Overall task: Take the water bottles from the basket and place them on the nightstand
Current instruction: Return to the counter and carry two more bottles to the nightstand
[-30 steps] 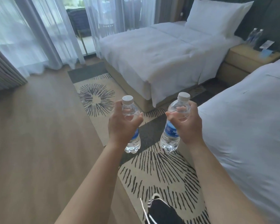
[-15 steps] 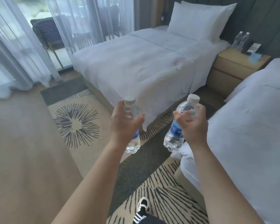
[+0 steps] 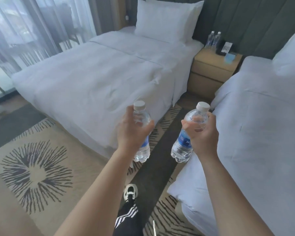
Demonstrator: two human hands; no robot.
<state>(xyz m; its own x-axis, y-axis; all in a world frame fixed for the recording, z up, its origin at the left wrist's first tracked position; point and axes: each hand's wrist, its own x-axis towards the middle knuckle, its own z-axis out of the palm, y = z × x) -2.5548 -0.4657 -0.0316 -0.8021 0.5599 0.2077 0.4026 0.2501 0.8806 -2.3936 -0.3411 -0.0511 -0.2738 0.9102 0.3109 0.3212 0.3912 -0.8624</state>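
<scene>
While both arms reach forward, left hand (image 3: 132, 132) and right hand (image 3: 203, 134) each clasp an upright bottle, left bottle (image 3: 141, 147) and right bottle (image 3: 183, 147), fingers wrapped around.

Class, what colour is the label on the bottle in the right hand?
Blue with white lettering, on the bottle seen in the head view.

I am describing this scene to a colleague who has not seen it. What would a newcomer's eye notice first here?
First, the two clear water bottles held up in the middle foreground: one in the left hand, one in the right hand, both capped and roughly upright. Behind them, two white beds flank a dark strip of carpet that leads to a wooden nightstand. On it already stand two more bottles at the back, beside a phone.
</scene>
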